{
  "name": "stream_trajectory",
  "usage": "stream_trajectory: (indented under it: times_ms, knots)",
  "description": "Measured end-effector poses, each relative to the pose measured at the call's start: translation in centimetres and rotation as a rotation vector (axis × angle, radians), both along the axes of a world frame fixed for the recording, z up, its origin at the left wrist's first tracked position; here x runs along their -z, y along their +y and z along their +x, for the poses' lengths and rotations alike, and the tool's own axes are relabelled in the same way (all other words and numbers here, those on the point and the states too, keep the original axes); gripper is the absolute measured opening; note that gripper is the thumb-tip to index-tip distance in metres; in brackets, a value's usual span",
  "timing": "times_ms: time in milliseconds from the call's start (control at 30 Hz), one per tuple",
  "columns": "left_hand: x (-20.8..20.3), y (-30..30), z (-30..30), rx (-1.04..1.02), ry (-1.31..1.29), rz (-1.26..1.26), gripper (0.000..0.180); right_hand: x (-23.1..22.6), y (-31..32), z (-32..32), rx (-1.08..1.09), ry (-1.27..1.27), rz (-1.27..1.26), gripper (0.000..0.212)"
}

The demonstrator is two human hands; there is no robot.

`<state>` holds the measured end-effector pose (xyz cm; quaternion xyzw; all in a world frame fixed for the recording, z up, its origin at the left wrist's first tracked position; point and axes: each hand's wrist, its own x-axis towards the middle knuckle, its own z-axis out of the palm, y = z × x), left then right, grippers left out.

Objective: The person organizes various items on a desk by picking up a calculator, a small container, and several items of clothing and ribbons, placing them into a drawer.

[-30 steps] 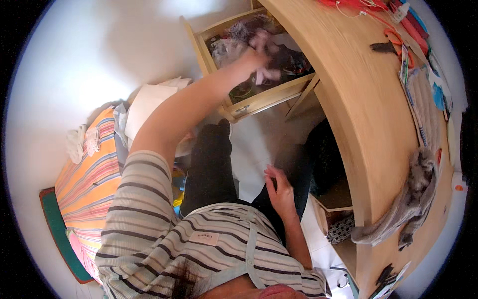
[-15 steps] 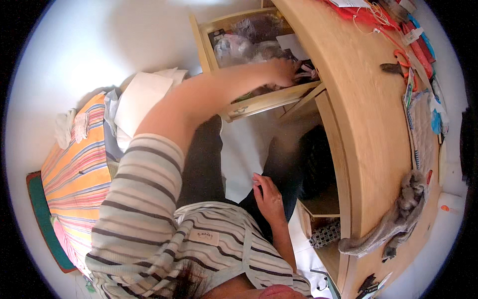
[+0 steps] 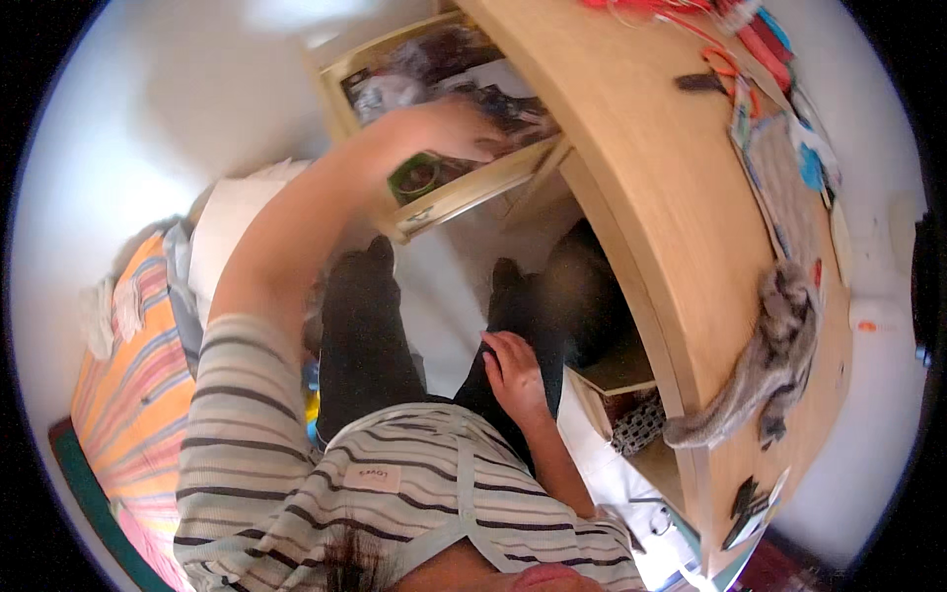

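My left hand reaches down into a pulled-out wooden drawer, over its near right part. Motion blurs its fingers, so I cannot make out whether they grip anything. Dark and pinkish items lie by the fingertips. Toward the back of the drawer are clear plastic bags and a dark bundle. A green item with a round shape shows under my left wrist. My right hand rests on my dark-trousered thigh, fingers apart and holding nothing.
The curved wooden desk stands along my right, with a grey fuzzy cloth and orange-handled scissors on it. Below is an open compartment holding a patterned item. At left lies an orange striped cloth.
The view has shifted, so the drawer and desk appear farther left. My left hand has drawn back from the drawer's right corner, and the green item now shows. My right hand stays on my thigh.
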<state>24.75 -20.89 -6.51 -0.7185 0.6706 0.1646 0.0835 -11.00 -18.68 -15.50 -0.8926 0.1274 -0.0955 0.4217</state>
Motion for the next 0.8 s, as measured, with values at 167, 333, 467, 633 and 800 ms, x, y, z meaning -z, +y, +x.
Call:
stream_trajectory:
  times_ms: [167, 333, 467, 633, 800]
  knots:
    - [-1.9, 10.1, -2.3, -0.873, 0.04, -1.1, 0.052, 0.4, -2.0, -2.5, 0.156, -0.008, -0.386, 0.04]
    - [2.1, 14.8, -7.0, -1.138, 1.143, -1.162, 0.067, 0.8, -2.3, -3.1, 0.185, -0.04, -0.446, 0.044]
    - [3.9, 13.8, -8.1, -1.307, 1.317, -1.217, 0.063, 1.1, -1.7, -3.3, 0.166, -0.057, -0.423, 0.043]
    - [4.2, 13.9, -6.7, -1.171, 1.313, -1.189, 0.062, 1.2, -1.3, -3.4, 0.21, 0.016, -0.463, 0.038]
    - [2.9, 13.4, -6.3, -1.038, 1.344, -1.157, 0.067, 1.2, -0.9, -2.3, 0.191, 0.038, -0.484, 0.038]
